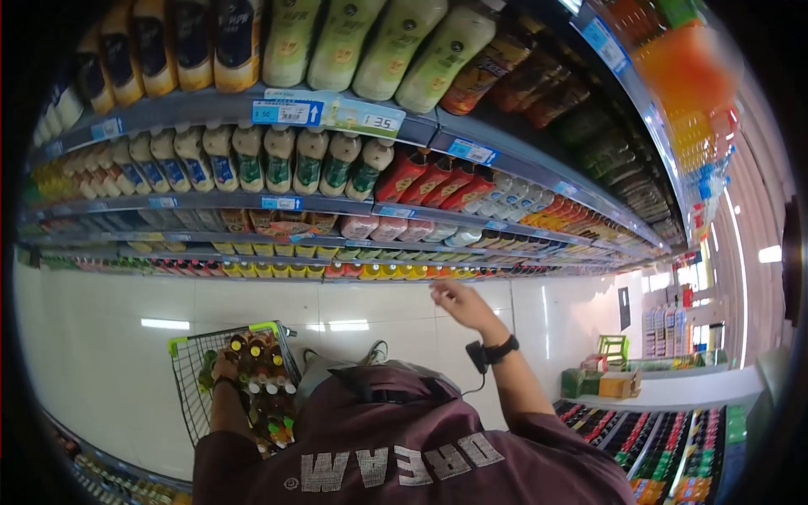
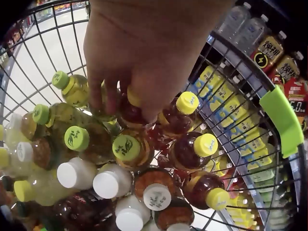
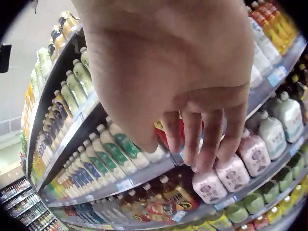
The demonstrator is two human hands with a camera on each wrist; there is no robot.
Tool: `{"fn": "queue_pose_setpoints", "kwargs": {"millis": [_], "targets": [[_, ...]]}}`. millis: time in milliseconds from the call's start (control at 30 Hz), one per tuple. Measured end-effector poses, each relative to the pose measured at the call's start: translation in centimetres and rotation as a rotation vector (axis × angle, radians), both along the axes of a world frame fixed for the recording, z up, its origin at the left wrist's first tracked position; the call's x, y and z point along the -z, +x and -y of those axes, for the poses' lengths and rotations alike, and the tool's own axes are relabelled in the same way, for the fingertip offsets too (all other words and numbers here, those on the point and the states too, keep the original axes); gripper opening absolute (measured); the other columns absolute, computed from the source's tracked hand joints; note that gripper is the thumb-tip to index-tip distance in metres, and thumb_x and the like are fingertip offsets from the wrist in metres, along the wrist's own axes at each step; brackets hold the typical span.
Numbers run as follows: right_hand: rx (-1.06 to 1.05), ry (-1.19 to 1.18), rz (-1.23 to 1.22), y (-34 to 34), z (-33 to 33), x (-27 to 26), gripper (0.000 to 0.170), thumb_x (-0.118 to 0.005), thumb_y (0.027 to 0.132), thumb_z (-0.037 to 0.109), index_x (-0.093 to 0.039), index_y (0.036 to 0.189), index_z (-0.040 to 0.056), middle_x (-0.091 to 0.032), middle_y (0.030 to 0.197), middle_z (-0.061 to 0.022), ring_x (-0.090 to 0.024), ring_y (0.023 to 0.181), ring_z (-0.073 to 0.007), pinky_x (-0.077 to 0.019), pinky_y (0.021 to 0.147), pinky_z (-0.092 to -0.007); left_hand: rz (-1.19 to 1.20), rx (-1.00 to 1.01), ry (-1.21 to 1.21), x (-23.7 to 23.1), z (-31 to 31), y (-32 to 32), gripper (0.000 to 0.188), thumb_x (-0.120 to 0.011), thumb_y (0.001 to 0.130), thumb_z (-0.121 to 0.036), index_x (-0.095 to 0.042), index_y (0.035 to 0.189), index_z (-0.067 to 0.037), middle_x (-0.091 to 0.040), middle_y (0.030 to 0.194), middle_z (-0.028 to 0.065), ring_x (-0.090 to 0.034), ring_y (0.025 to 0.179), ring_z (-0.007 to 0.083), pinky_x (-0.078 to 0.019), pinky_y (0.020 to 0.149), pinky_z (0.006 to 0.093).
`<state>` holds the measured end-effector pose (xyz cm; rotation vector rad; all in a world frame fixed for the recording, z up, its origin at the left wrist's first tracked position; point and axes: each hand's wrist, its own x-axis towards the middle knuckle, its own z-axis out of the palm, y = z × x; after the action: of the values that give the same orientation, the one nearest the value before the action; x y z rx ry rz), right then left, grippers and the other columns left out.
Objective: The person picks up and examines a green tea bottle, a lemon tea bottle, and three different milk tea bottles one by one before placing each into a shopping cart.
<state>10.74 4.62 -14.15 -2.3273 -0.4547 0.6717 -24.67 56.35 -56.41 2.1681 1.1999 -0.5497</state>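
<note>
My left hand [image 1: 225, 368] reaches down into the shopping cart [image 1: 269, 326], among the bottles. Its thumb and fingers [image 2: 111, 98] close round the neck of a yellow-capped drink bottle [image 2: 133, 97], whose cap is partly covered by the hand. Beside it stand dark drink bottles with yellow caps [image 2: 206, 145], bottles with green caps [image 2: 77, 138] and white-capped bottles [image 2: 111, 180]. My right hand [image 1: 459, 301] holds nothing, raised in front of the shelves with fingers loosely bent. In the right wrist view its fingertips overlap pink bottles [image 3: 232, 174] on a shelf.
A long drinks shelf [image 1: 412, 126] runs across the front, filled with rows of bottles and blue price tags. Green corner pieces [image 2: 281, 120] mark the cart's rim. Behind on the right stands another drinks rack [image 1: 665, 446], near a green stool [image 1: 613, 347].
</note>
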Motion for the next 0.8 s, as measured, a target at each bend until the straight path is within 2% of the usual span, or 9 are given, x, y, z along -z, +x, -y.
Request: {"fn": "queue_pose_setpoints", "kwargs": {"millis": [133,200,333,367,467,533,600,667,800], "targets": [[0.011,0.18,0.208,1.7,-3.1,-3.0,0.025,-0.067,0.099,0.018,-0.068,0.119,0.0018,-0.074,0.101,-0.0111,-0.07,0.091,-0.0188,-0.055,0.082,-0.0331,0.101,0.012,0.035,2.2,-2.5,-3.1,0.062,-0.074,0.085,-0.045,-0.057,0.135,-0.013,-0.072,0.117,0.0208,-0.068,0.11,0.0419,-0.0545,0.094,0.0512],[0.058,0.226,0.486,5.5,-5.4,-8.8,0.022,-0.067,0.099,0.015,-0.068,0.116,0.0019,-0.073,0.099,-0.0088,-0.068,0.088,-0.0154,-0.0541,0.081,-0.0304,-0.009,-0.026,0.0,-3.4,-0.4,-0.7,0.077,-0.071,0.084,-0.055,-0.055,0.137,-0.001,-0.061,0.135,0.0277,-0.061,0.121,0.0459,-0.0499,0.101,0.0547],[0.142,0.648,0.613,11.7,-8.8,-13.3,0.021,-0.069,0.098,0.011,-0.064,0.116,0.0007,-0.069,0.103,-0.0062,-0.066,0.092,-0.014,-0.0529,0.082,-0.0282,0.159,-0.074,0.203,-4.2,1.9,-2.0,0.086,-0.074,0.084,-0.041,-0.042,0.15,0.005,-0.051,0.148,0.028,-0.049,0.135,0.0458,-0.0434,0.109,0.055],[0.114,0.711,0.716,13.4,-10.1,-14.7,0.024,-0.07,0.097,0.01,-0.062,0.118,0.0007,-0.067,0.106,-0.0068,-0.065,0.097,-0.0147,-0.0526,0.085,-0.0284,0.242,-0.117,0.173,-2.4,2.3,-3.0,0.078,-0.074,0.085,-0.031,-0.044,0.149,0.002,-0.051,0.148,0.0261,-0.049,0.135,0.0445,-0.0401,0.112,0.0536],[0.144,0.88,0.879,17.7,-13.7,-17.7,0.045,-0.075,0.094,0.017,-0.053,0.127,-0.0023,-0.063,0.113,-0.0132,-0.063,0.108,-0.0221,-0.0511,0.093,-0.0329,0.421,-0.093,0.307,-6.8,7.1,-3.0,0.062,-0.07,0.083,-0.017,-0.053,0.141,-0.002,-0.059,0.136,0.0226,-0.055,0.126,0.0416,-0.0396,0.109,0.0514],[0.165,0.687,0.953,21.0,-14.5,-18.4,0.06,-0.081,0.089,0.028,-0.05,0.129,-0.0054,-0.062,0.117,-0.0191,-0.063,0.112,-0.0297,-0.0499,0.097,-0.038,0.594,-0.116,0.201,-11.6,10.8,-3.2,0.056,-0.07,0.084,-0.015,-0.056,0.136,-0.002,-0.061,0.132,0.0228,-0.055,0.124,0.0423,-0.0404,0.107,0.0516],[0.181,0.723,0.986,22.0,-15.5,-18.8,0.066,-0.082,0.086,0.031,-0.05,0.129,-0.0065,-0.064,0.118,-0.0224,-0.064,0.112,-0.0335,-0.05,0.097,-0.0401,0.563,-0.129,0.385,-12.0,14.5,-4.1,0.05,-0.071,0.086,-0.015,-0.059,0.133,-0.001,-0.066,0.121,0.0243,-0.059,0.117,0.0449,-0.0435,0.103,0.0511],[0.19,0.748,1.021,22.3,-15.8,-19.5,0.071,-0.083,0.084,0.035,-0.049,0.13,-0.0077,-0.065,0.119,-0.0257,-0.065,0.111,-0.0373,-0.0501,0.097,-0.0421,0.495,-0.215,0.244,-15.1,18.2,-4.3,0.05,-0.072,0.086,-0.018,-0.06,0.131,-0.001,-0.067,0.116,0.0242,-0.061,0.112,0.045,-0.0466,0.099,0.0512],[0.155,0.58,0.983,23.6,-14.7,-19.9,0.068,-0.08,0.083,0.03,-0.05,0.131,-0.0069,-0.07,0.112,-0.0298,-0.068,0.107,-0.0431,-0.0532,0.091,-0.0446,0.477,-0.236,0.251,-12.3,23.5,-7.5,0.054,-0.074,0.085,-0.019,-0.059,0.133,0.0,-0.066,0.116,0.0243,-0.062,0.11,0.0429,-0.0501,0.095,0.0506]]}}
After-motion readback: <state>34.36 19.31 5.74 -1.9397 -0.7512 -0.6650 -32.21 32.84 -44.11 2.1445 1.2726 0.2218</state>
